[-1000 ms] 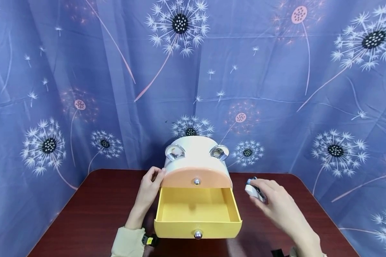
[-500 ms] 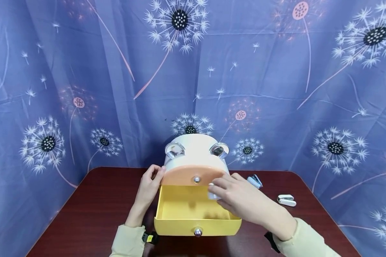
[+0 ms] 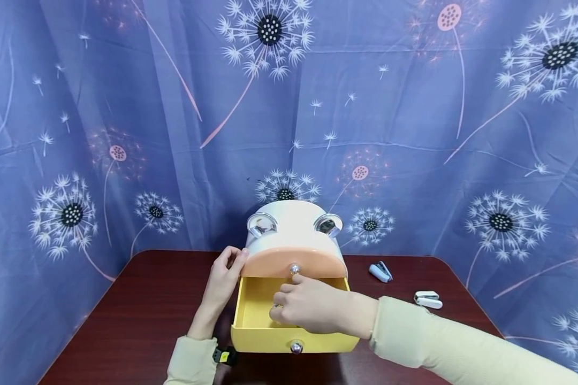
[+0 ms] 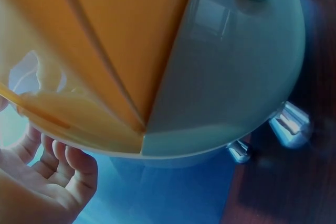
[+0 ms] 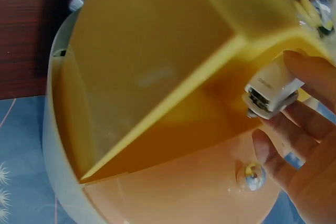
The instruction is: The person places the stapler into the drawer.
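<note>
A small white stapler (image 5: 270, 87) is pinched between the thumb and fingers of my right hand (image 3: 308, 306), just over the pulled-out yellow drawer (image 3: 296, 342). In the head view the hand hides the stapler; in the right wrist view its end juts out from the fingertips. The drawer belongs to a rounded white cabinet (image 3: 290, 222) with a peach upper drawer (image 3: 270, 263) above, closed. Against the cabinet's left side rests my left hand (image 3: 223, 280). In the left wrist view its bent, relaxed fingers (image 4: 79, 161) touch the outer wall near the rim.
On the dark red table (image 3: 139, 315), right of the cabinet, lie a light blue stapler (image 3: 380, 271) and another white stapler (image 3: 427, 299). Silver knobs stick out from both drawer fronts, and two round chrome-rimmed pieces (image 3: 328, 224) stand on top. A dandelion-patterned blue curtain (image 3: 414, 133) encloses the back.
My right hand has moved left from beside the light blue stapler, carrying the white stapler to over the yellow drawer. The left hand has kept its place on the cabinet.
</note>
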`<action>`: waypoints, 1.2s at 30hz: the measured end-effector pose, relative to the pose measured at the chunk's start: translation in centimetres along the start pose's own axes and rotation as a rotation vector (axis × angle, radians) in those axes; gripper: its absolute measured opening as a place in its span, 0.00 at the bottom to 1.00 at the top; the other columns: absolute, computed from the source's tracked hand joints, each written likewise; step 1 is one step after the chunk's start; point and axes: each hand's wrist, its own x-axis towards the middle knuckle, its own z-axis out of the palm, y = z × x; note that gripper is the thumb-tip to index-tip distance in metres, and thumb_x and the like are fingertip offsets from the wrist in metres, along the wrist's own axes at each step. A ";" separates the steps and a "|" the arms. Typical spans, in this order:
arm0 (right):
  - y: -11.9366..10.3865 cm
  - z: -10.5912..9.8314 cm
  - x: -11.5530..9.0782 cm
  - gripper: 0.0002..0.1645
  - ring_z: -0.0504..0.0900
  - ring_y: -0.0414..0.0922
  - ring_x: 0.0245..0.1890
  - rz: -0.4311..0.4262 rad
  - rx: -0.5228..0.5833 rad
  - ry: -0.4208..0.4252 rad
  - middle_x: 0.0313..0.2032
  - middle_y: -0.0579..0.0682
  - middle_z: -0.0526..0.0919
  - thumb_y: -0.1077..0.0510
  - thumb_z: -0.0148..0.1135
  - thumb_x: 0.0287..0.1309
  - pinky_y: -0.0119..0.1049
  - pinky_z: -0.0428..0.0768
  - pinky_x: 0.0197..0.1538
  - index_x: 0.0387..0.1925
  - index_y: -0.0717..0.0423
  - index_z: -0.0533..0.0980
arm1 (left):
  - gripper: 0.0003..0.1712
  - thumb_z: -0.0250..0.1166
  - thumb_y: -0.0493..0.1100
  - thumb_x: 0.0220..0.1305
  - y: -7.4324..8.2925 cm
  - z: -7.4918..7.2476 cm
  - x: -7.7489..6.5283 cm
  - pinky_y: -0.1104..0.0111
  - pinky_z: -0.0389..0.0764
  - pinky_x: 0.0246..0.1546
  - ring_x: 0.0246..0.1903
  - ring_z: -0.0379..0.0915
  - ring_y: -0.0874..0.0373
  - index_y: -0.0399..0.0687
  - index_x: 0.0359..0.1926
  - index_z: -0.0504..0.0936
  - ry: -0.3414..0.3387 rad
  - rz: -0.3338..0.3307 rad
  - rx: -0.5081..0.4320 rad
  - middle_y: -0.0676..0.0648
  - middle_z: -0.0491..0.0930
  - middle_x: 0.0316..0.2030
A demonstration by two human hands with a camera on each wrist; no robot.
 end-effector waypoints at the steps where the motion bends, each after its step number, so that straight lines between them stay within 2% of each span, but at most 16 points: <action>1: -0.1 0.2 0.3 0.04 0.72 0.37 0.32 -0.011 0.002 -0.030 0.32 0.36 0.76 0.46 0.59 0.65 0.32 0.65 0.37 0.34 0.37 0.77 | 0.11 0.61 0.41 0.70 0.0 0.0 0.0 0.72 0.66 0.28 0.24 0.64 0.61 0.36 0.34 0.75 -0.002 -0.002 0.002 0.49 0.68 0.22; 3: -0.1 0.5 0.9 0.04 0.72 0.37 0.31 -0.029 -0.004 -0.075 0.30 0.36 0.75 0.47 0.58 0.65 0.31 0.63 0.33 0.33 0.36 0.76 | 0.11 0.60 0.41 0.70 0.0 0.0 0.0 0.72 0.66 0.27 0.24 0.64 0.61 0.36 0.34 0.75 -0.006 -0.008 0.004 0.49 0.68 0.22; 6: -0.1 0.8 1.8 0.01 0.73 0.37 0.33 -0.040 0.002 -0.124 0.32 0.36 0.75 0.49 0.60 0.63 0.30 0.64 0.33 0.36 0.36 0.77 | 0.11 0.60 0.41 0.70 0.0 0.0 0.1 0.72 0.66 0.27 0.24 0.64 0.61 0.37 0.34 0.75 -0.003 -0.012 0.008 0.49 0.68 0.23; 15: 0.0 0.9 3.3 0.11 0.76 0.37 0.35 -0.075 0.029 -0.199 0.34 0.37 0.77 0.52 0.67 0.55 0.29 0.69 0.32 0.40 0.35 0.79 | 0.11 0.60 0.41 0.70 0.1 0.2 -0.1 0.73 0.65 0.26 0.23 0.63 0.62 0.36 0.35 0.75 -0.004 -0.013 0.012 0.50 0.67 0.22; 21: 0.7 -0.3 4.5 0.06 0.77 0.38 0.36 -0.052 0.019 -0.246 0.35 0.36 0.78 0.49 0.63 0.61 0.30 0.71 0.33 0.41 0.34 0.79 | 0.11 0.61 0.42 0.70 0.2 0.1 -0.1 0.73 0.65 0.28 0.25 0.63 0.61 0.36 0.35 0.75 0.006 -0.009 0.034 0.49 0.67 0.23; 24: 0.8 -0.4 5.5 0.09 0.76 0.38 0.35 -0.041 0.042 -0.270 0.34 0.36 0.78 0.51 0.64 0.60 0.29 0.71 0.33 0.42 0.34 0.78 | 0.11 0.60 0.42 0.70 0.3 0.1 0.0 0.73 0.65 0.29 0.26 0.64 0.60 0.37 0.35 0.75 0.004 -0.016 0.046 0.49 0.68 0.24; 30: 0.2 0.3 7.1 0.09 0.73 0.36 0.30 -0.037 0.113 -0.363 0.29 0.35 0.74 0.55 0.64 0.60 0.27 0.68 0.29 0.39 0.35 0.78 | 0.11 0.60 0.42 0.70 0.4 0.1 -0.1 0.73 0.65 0.29 0.27 0.64 0.60 0.37 0.36 0.75 -0.007 -0.024 0.049 0.49 0.68 0.25; 36: -0.7 1.2 7.8 0.04 0.74 0.34 0.29 -0.045 0.108 -0.362 0.30 0.34 0.78 0.50 0.64 0.60 0.28 0.72 0.31 0.35 0.33 0.79 | 0.11 0.61 0.41 0.70 0.2 0.0 -0.1 0.73 0.64 0.27 0.25 0.63 0.60 0.37 0.34 0.75 0.003 0.000 0.022 0.49 0.67 0.24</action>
